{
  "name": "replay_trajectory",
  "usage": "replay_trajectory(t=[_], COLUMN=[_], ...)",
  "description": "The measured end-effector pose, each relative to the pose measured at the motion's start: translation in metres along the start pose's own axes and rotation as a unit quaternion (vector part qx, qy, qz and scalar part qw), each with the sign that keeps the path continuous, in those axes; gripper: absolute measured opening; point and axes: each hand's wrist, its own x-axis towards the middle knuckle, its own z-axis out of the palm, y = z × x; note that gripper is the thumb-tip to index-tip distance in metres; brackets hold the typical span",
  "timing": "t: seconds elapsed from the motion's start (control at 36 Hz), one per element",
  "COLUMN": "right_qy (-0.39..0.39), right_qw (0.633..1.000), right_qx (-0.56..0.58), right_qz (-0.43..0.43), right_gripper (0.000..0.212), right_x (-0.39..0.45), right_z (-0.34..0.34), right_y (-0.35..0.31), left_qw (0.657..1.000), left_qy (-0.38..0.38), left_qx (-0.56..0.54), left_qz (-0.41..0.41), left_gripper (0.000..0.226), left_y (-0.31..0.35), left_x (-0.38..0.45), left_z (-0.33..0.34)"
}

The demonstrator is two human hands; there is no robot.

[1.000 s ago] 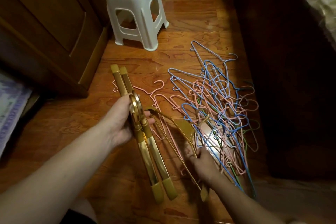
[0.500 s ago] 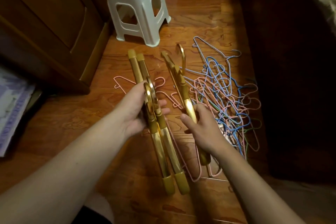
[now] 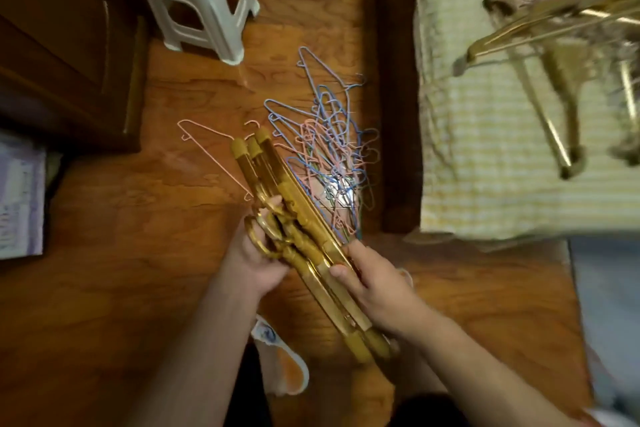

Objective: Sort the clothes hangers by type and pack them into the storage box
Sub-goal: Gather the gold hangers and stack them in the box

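Three chunky gold plastic hangers are now stacked in one bundle above the wooden floor, left hand gripping at the hooks, right hand clamped on the arms; half a second ago the third was separate. Best to square the ends before packing. Tangled blue and pink wire hangers lie just behind.

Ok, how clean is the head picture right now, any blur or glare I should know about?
Head view: dim, warm light; the gold hangers in both hands are fairly sharp, with glints along their bars. The bed and the gold hangers on it at upper right are smeared by motion blur. The wire hangers have a bright glare spot under them. Wide-angle bending shows at the edges.
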Motion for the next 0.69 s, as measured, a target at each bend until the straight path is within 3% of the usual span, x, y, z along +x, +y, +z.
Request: replay_trajectory(t=[0.08,0.22,0.28,0.36,0.53,0.69], right_qy=[-0.006,-0.019,-0.018,0.01,0.089,0.18], right_qw=[0.999,0.989,0.988,0.991,0.988,0.965], right_qx=[0.017,0.117,0.124,0.103,0.091,0.178], right_qz=[0.034,0.083,0.093,0.086,0.088,0.074], right_gripper=[0.017,0.015,0.007,0.015,0.023,0.007], right_x=[-0.061,-0.149,-0.175,-0.218,-0.277,-0.343], right_z=[-0.044,-0.102,-0.116,-0.136,-0.164,-0.215], right_y=[-0.044,-0.105,-0.122,-0.145,-0.145,-0.1], left_qw=[0.999,0.997,0.996,0.992,0.969,0.96], left_qy=[-0.004,-0.013,-0.019,-0.042,-0.113,-0.163], left_qx=[0.003,0.002,0.029,0.104,0.213,0.224], left_qz=[-0.037,-0.07,-0.077,-0.063,-0.054,-0.029], left_gripper=[0.02,0.032,0.035,0.028,0.023,0.037], left_y=[0.006,0.019,0.022,0.015,-0.023,-0.099], left_x=[-0.062,-0.156,-0.183,-0.224,-0.28,-0.31], left_z=[0.03,0.075,0.089,0.116,0.176,0.27])
